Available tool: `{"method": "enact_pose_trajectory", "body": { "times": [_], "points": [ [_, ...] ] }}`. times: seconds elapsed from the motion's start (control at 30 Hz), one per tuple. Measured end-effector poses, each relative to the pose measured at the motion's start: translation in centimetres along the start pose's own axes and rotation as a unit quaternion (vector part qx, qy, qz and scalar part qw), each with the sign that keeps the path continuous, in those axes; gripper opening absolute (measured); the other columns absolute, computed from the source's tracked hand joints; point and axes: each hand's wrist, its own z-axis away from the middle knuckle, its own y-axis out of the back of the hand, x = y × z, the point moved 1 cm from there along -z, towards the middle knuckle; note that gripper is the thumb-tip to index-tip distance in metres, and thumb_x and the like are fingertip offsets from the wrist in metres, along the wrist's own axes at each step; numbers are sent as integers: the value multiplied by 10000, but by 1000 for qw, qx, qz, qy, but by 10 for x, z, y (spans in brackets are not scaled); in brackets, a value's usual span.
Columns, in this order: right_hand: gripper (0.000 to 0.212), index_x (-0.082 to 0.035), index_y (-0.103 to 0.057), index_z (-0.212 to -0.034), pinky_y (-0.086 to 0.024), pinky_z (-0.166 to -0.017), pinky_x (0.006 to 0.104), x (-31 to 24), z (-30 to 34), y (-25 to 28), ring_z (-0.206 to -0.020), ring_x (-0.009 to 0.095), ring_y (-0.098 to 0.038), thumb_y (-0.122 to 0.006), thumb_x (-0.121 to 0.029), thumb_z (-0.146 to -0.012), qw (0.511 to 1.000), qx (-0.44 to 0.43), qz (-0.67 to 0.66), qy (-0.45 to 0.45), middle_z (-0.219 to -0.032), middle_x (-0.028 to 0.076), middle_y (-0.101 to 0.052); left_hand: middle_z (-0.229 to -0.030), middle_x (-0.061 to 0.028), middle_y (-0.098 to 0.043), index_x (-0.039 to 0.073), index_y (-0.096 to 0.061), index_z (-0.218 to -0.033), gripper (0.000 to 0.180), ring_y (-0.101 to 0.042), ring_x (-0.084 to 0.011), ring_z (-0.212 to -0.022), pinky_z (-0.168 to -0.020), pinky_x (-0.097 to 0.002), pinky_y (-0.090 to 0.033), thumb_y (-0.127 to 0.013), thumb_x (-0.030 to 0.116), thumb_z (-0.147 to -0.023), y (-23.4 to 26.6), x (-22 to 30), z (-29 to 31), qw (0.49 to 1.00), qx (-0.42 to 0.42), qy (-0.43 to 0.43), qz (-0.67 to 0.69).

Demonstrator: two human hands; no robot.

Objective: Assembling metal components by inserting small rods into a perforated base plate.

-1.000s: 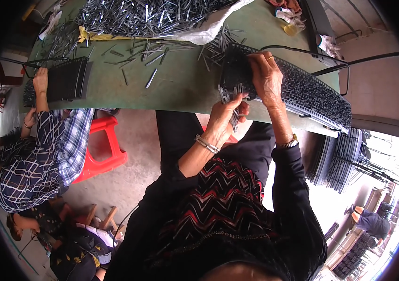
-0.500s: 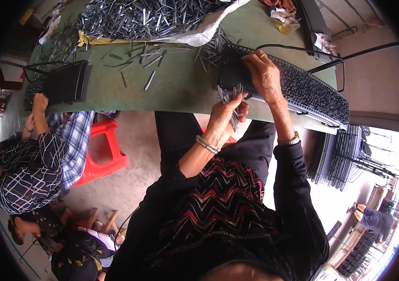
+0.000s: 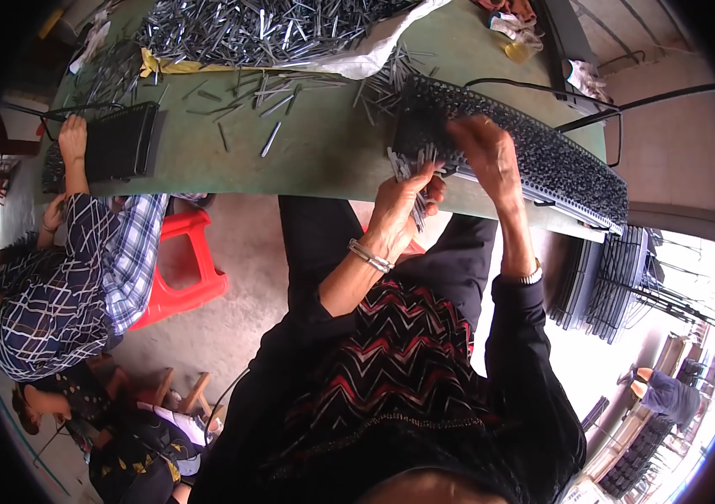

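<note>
My left hand (image 3: 402, 204) is closed round a bundle of thin grey strips (image 3: 414, 172), which stick out above and below the fingers just off the table's near edge. My right hand (image 3: 492, 158) hovers over a long black perforated rack (image 3: 429, 118), its fingertips drawn together and smeared by motion. Whatever they hold, if anything, does not show. Small dark pieces stand packed along the rack's right stretch (image 3: 567, 164), while its left end looks flatter and darker.
A big heap of similar strips (image 3: 265, 34) lies on a white-and-yellow sheet (image 3: 366, 63). Loose strips scatter over the green table (image 3: 206, 172). To the left, another person (image 3: 55, 286) works at a second black rack (image 3: 118, 147), near a red stool (image 3: 198, 269). Racks (image 3: 601, 281) stand at right.
My right hand has moved back toward me and slightly right over the rack. My left hand stays nearly still with its strips. The other person's hand has moved farther up their rack.
</note>
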Motion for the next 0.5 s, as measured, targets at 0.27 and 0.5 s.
{"method": "enact_pose_trajectory", "body": {
  "times": [0.27, 0.5],
  "points": [
    [140, 19, -646, -915, -467, -651, 276, -4, 18, 9, -714, 153, -605, -606, -99, -850, 987, -124, -92, -47, -758, 96, -633, -803, -65, -654, 49, -628, -1004, 203, -574, -116, -655, -513, -231, -417, -631, 219, -893, -10, -3, 2, 999, 13, 15, -38],
    [103, -6, -596, -922, -471, -591, 253, -9, 6, 8, -610, 101, -576, -567, -98, -886, 988, 143, -55, -15, -714, 57, -634, -807, -103, -669, 28, -648, -1006, 234, -569, -122, -601, -474, -235, -426, -656, 219, -871, -7, -2, 1, 999, 31, 24, -29]
  ]
}}
